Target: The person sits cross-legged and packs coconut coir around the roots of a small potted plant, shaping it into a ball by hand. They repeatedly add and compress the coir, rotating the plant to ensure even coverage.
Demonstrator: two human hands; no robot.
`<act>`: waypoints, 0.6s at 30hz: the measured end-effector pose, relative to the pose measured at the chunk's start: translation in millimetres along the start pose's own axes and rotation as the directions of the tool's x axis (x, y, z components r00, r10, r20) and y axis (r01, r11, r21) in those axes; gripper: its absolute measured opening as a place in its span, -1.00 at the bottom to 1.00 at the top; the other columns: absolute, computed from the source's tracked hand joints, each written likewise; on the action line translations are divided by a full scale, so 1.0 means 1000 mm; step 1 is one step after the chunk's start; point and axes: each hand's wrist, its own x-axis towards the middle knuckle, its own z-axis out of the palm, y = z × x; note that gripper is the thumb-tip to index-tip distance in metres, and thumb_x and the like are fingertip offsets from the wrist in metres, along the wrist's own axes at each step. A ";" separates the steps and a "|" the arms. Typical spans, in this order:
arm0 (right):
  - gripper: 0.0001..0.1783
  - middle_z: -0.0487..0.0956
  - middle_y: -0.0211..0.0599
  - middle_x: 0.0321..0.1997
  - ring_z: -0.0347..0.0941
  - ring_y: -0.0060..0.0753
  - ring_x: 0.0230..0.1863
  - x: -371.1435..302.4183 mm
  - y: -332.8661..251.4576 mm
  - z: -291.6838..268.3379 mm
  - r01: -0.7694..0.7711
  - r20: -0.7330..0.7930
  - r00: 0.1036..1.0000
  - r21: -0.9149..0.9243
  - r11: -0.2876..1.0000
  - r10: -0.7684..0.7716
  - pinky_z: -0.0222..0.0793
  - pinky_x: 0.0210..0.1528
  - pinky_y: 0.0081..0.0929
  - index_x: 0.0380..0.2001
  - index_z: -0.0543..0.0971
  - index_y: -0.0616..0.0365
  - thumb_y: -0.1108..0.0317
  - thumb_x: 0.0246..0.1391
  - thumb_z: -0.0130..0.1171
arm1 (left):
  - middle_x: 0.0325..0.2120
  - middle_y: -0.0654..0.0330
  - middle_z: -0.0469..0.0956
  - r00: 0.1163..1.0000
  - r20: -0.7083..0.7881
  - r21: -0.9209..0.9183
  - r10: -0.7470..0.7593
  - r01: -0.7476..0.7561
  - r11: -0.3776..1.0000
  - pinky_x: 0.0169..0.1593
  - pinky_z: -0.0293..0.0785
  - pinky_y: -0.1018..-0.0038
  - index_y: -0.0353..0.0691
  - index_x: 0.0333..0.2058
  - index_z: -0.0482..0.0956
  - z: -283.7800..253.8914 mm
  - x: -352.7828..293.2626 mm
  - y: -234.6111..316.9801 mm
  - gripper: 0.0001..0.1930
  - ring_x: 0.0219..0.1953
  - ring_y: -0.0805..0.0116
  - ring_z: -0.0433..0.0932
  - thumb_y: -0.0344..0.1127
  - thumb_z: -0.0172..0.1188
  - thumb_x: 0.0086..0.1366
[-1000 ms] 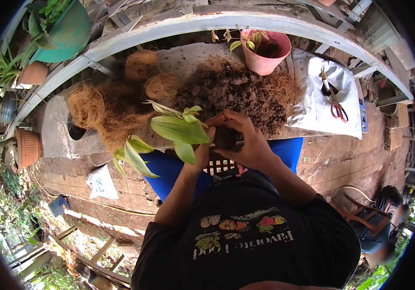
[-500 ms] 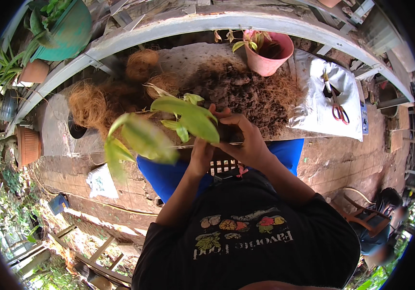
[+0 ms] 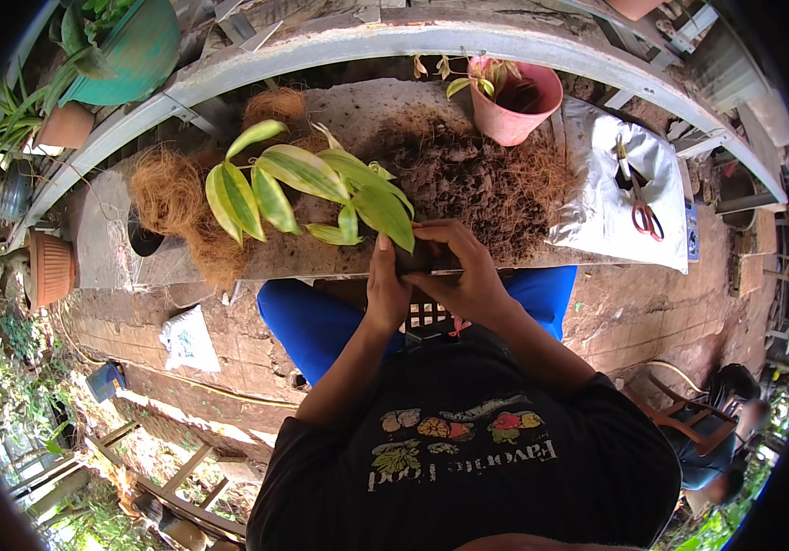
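A plant with long yellow-green striped leaves [image 3: 312, 188] is held up over the front edge of a concrete bench [image 3: 358, 106]. Both my hands grip its base, which is hidden between them. My left hand [image 3: 385, 285] wraps it from the left. From the right, my right hand [image 3: 463, 266] covers it with curled fingers. The leaves fan out to the left, above the bench. A heap of dark soil [image 3: 477, 179] lies on the bench just beyond my hands.
Brown coconut fibre [image 3: 179, 197] is piled at the bench's left. A pink pot [image 3: 514, 101] with a small plant stands at the back. Red-handled scissors [image 3: 641, 209] lie on a white sack [image 3: 610, 184] at right. A teal pot [image 3: 123, 46] and terracotta pots [image 3: 50, 266] stand at left.
The plant has been lifted and turned; its leaves now spread left above the bench, higher than before. Both hands stayed closed round its base.
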 end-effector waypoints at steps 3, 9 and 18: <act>-0.40 0.52 -0.13 0.10 0.51 -0.07 0.08 0.002 -0.002 -0.001 0.065 -0.031 0.997 -0.078 0.995 -0.068 0.47 0.12 -0.23 0.05 0.52 0.22 0.40 -0.09 0.51 | 0.01 0.03 0.52 0.993 -0.012 0.191 0.116 -0.112 0.975 0.09 0.54 0.32 -0.32 0.18 0.34 0.001 0.000 0.002 -0.60 0.01 0.24 0.58 -0.19 -0.23 0.56; -0.47 0.47 -0.17 0.05 0.45 -0.04 0.04 0.003 -0.005 -0.006 0.169 0.020 0.985 -0.342 0.925 -0.173 0.43 0.10 -0.18 0.06 0.57 0.12 0.29 -0.03 0.42 | 0.09 0.02 0.45 0.999 -0.034 -0.030 -0.025 0.024 0.999 0.16 0.47 0.34 -0.32 0.24 0.26 0.007 0.002 0.010 -0.45 0.07 0.26 0.52 0.01 -0.42 0.61; -0.42 0.40 -0.03 0.08 0.41 0.08 0.09 -0.002 -0.007 -0.004 0.121 0.053 0.993 -0.357 0.926 -0.109 0.39 0.14 -0.05 0.17 0.51 0.03 0.25 0.04 0.34 | 0.12 -0.05 0.49 1.000 0.018 -0.113 -0.008 0.010 0.994 0.23 0.44 0.34 -0.41 0.25 0.31 0.009 0.000 0.010 -0.50 0.16 0.20 0.51 -0.17 -0.43 0.63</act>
